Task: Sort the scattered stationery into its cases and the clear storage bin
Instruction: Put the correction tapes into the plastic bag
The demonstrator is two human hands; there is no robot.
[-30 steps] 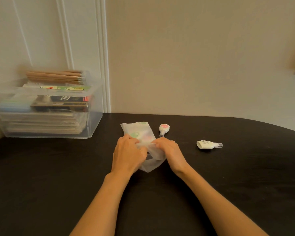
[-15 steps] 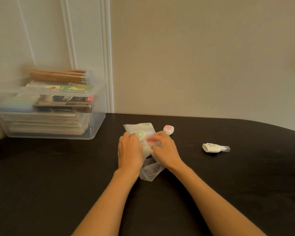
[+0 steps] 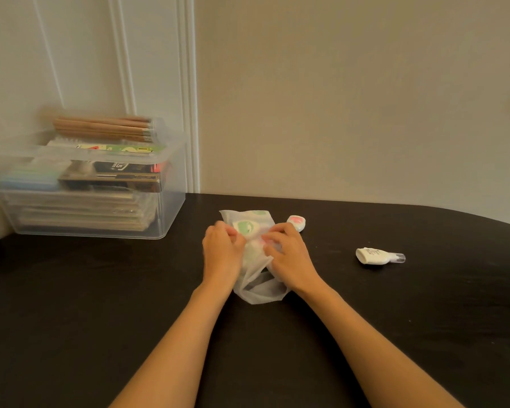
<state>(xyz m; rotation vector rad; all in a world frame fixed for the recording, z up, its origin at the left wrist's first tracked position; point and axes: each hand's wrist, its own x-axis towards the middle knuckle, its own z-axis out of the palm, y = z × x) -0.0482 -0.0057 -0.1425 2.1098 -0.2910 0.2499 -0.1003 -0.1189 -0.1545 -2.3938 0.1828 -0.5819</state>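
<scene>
Both hands on a translucent white plastic pouch [image 3: 255, 285] lying on the black tabletop [image 3: 71, 319], near the middle. Left hand [image 3: 222, 253] with fingers curled together, pinching the pouch's left side; right hand [image 3: 286, 254] with fingers curled, fingertips [image 3: 267, 237] pressed into the crumpled plastic from the right. Hands close together, almost touching over the pouch. Through the plastic, a small white item with a green patch [image 3: 246, 228] between the two sets of fingers, a second green patch at the pouch's far end, and a pinkish blur lower down, too soft to identify. Near end of the pouch loose and open-looking, sagging toward the forearms. Just beyond the right hand, touching or nearly touching the pouch's far right corner, a small white rounded correction-tape-like piece with a pink top [image 3: 296, 222]. Well off to the right, alone on the table, a white dispenser with a clear cap [image 3: 379, 255], lying on its side, cap pointing right. At far left against the wall, a clear plastic storage bin [image 3: 171, 207], packed with stacked flat items, a dark box and pale blue pieces; on top, a bundle of brown wooden pencils [image 3: 103, 128] in a clear sleeve, lying level above a green-printed flat pack [image 3: 121, 149].
</scene>
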